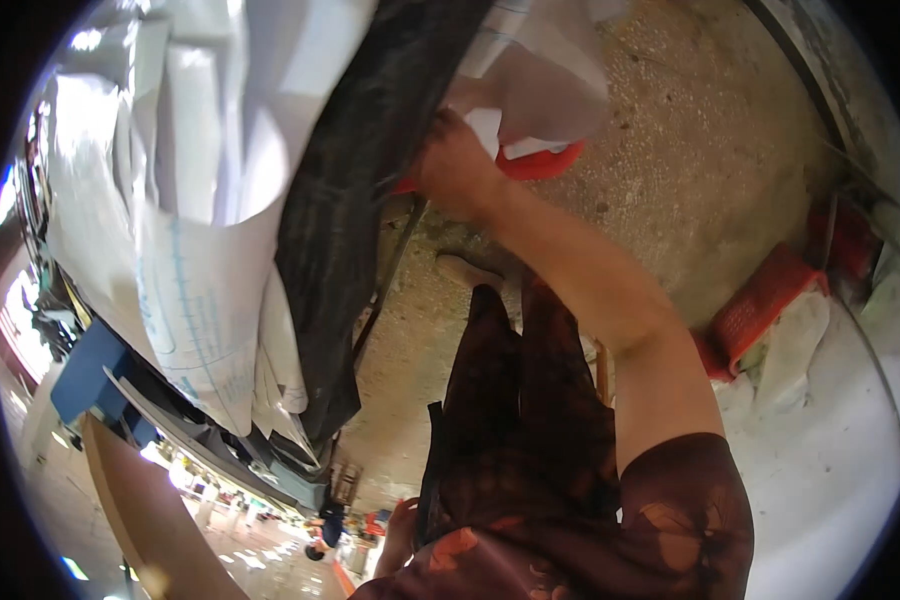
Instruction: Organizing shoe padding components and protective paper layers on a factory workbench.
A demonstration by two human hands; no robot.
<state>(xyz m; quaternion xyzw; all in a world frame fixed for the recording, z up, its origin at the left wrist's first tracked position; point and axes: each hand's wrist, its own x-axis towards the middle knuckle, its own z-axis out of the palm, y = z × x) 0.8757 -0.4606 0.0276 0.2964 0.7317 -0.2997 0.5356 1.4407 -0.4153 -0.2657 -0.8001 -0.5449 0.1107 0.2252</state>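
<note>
My right hand (457,165) reaches up and forward, with its fingers closed on the edge of a wide black plastic sheet (355,200). The sheet hangs beside a bundle of white plastic and paper wrapping (200,200) that fills the upper left. Just behind the hand lie more white wrapping (545,85) and a red plastic object (540,162). Only a small part of my left hand (401,530) shows low down beside my dark patterned clothing (530,430). Its fingers are hidden.
A speckled concrete floor (690,150) lies under me, with my foot (467,270) on it. A red crate (760,300) and white sheeting (830,450) sit at the right. At lower left are a blue box (90,370) and a tan board (145,510), with a distant person beyond.
</note>
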